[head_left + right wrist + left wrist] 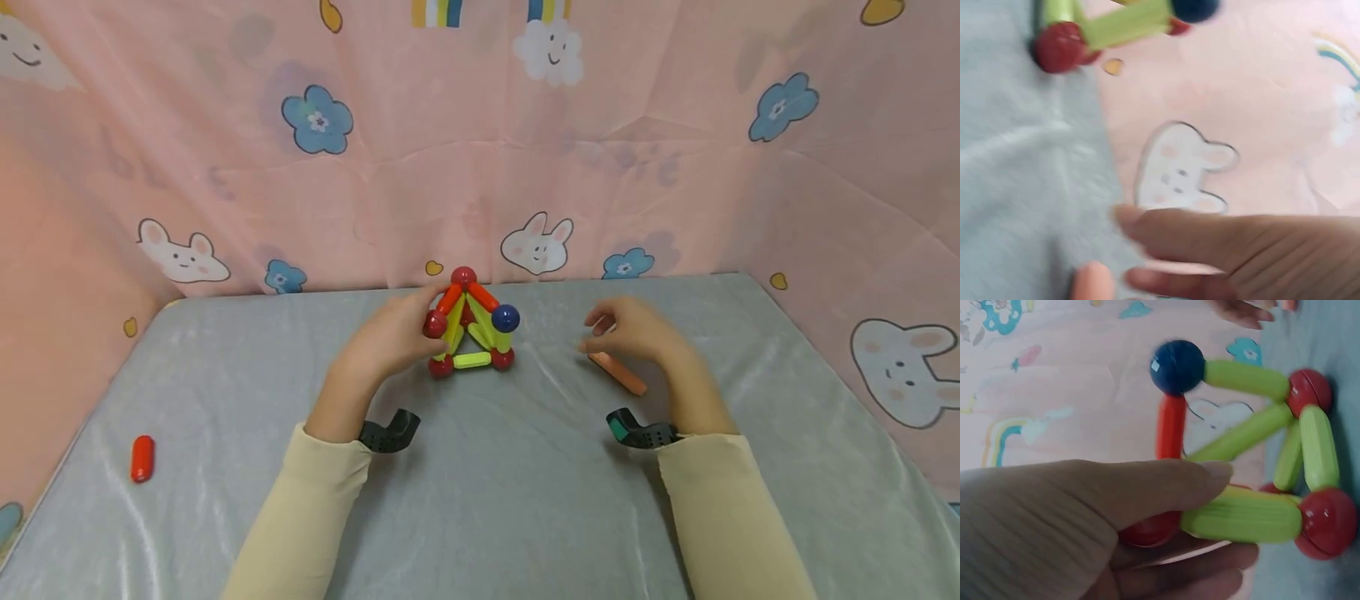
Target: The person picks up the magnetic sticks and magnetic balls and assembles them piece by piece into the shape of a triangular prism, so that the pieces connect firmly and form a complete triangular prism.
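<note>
A toy frame of magnetic rods and balls (pixel 472 360) stands at the back middle of the table. Yellow-green and red rods join its red balls, and a dark blue ball (pixel 1177 366) sits at one upper corner. My left hand (pixel 390 332) grips its left side, the thumb over a green rod (pixel 1241 515) beside a red ball; the other fingers pass behind. To the right, my right hand (pixel 633 329) hovers with bent fingers and nothing between thumb and fingers. Just below its fingertips lies an orange rod (pixel 619 374), whose end shows near them in the right wrist view.
A single red rod (pixel 142 458) lies at the left of the grey cloth-covered table (pixel 495 508). Behind and along both sides hangs a pink patterned curtain (pixel 435 192). Each wrist carries a black strap-like mount, the left one (pixel 390 432) close to the cloth.
</note>
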A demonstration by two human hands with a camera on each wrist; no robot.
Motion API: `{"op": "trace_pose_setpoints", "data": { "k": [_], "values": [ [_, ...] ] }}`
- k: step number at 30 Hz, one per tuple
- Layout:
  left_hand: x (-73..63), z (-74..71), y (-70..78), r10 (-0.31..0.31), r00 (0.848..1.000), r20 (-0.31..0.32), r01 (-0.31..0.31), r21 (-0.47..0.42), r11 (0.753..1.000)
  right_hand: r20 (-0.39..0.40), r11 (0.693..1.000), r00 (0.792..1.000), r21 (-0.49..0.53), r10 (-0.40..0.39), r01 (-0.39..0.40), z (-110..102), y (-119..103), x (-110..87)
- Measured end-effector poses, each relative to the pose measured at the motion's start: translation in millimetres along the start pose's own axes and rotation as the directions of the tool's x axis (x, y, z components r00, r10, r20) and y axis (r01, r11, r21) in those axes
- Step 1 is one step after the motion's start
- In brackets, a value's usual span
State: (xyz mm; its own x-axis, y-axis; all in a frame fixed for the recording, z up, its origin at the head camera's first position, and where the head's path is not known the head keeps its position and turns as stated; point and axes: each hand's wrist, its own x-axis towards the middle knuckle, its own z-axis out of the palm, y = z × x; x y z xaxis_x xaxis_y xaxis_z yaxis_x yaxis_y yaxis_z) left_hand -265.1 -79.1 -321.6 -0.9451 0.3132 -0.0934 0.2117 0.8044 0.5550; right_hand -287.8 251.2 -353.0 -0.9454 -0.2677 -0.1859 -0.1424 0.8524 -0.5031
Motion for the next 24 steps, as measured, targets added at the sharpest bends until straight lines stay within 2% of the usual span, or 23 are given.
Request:
{"op": "trace_pose_setpoints", "data": {
  "k": [7, 11, 14, 16, 18, 21, 24],
  "values": [
    [-3.2, -3.1, -1.0, 0.009, 0.999, 0.037, -0.008, -0.020, 1.000, 0.157, 0.993, 0.985, -0.106, 0.077, -0.061, -13, 14, -13.5],
    [-6.4, -9.6, -6.4, -0.010, 0.997, 0.078, 0.013, -0.032, 0.999, 0.245, 0.986, 0.960, -0.133, 0.132, -0.102, -13, 19, -16.2],
    [-9.4, -16.7, -11.6, -0.012, 0.997, 0.082, 0.017, -0.059, 0.998, 0.315, 0.988, 0.940, -0.117, 0.133, -0.101, -12, 20, -16.0],
    [-11.0, -21.2, -15.6, 0.016, 0.998, 0.067, -0.011, -0.083, 0.997, 0.340, 0.994, 0.935, -0.086, 0.098, -0.073, -11, 19, -14.9],
    [-12.3, -25.4, -18.9, 0.060, 0.997, 0.039, -0.055, -0.107, 0.993, 0.337, 0.999, 0.941, -0.031, 0.038, -0.029, -10, 17, -13.1],
    [-13.0, -29.8, -23.7, 0.124, 0.992, 0.002, -0.123, -0.139, 0.983, 0.277, 0.996, 0.958, 0.060, -0.080, 0.066, -7, 11, -9.6],
    [-13.3, -32.4, -26.1, 0.142, 0.990, -0.014, -0.143, -0.159, 0.977, 0.178, 0.976, 0.967, 0.155, -0.183, 0.156, -4, 0, -5.8]
  ]
}}
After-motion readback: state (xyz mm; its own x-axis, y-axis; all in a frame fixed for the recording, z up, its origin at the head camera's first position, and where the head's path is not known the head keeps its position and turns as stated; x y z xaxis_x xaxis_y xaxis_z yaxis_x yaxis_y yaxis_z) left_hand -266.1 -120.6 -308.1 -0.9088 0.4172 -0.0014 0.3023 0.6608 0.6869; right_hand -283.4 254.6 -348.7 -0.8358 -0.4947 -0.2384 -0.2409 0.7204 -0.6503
